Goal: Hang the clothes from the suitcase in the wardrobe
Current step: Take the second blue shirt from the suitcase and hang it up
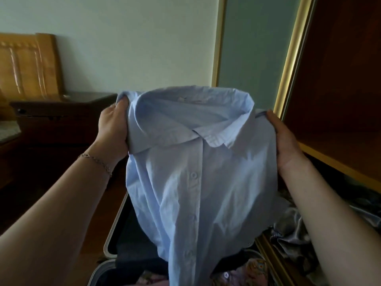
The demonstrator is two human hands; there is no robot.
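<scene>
**Blue shirt held up over the open suitcase**

The pale blue buttoned cotton shirt (198, 172) hides most of the open grey-rimmed suitcase (115, 230) below. Left hand (114, 129) bunches the shoulder fabric, fingertips buried in cloth; right hand (285, 141) clutches the opposite shoulder, fingers tucked behind it. Beyond the right fingers is the dark wooden wardrobe (338, 83); silvery satin clothes (292, 228) lie below.

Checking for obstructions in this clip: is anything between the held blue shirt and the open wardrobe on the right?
Nothing visible. Both hands, left and right, hold the blue shirt up by its shoulders, above the suitcase. The wardrobe opening beside the right hand looks unblocked; no hanger or rail is in view.
</scene>
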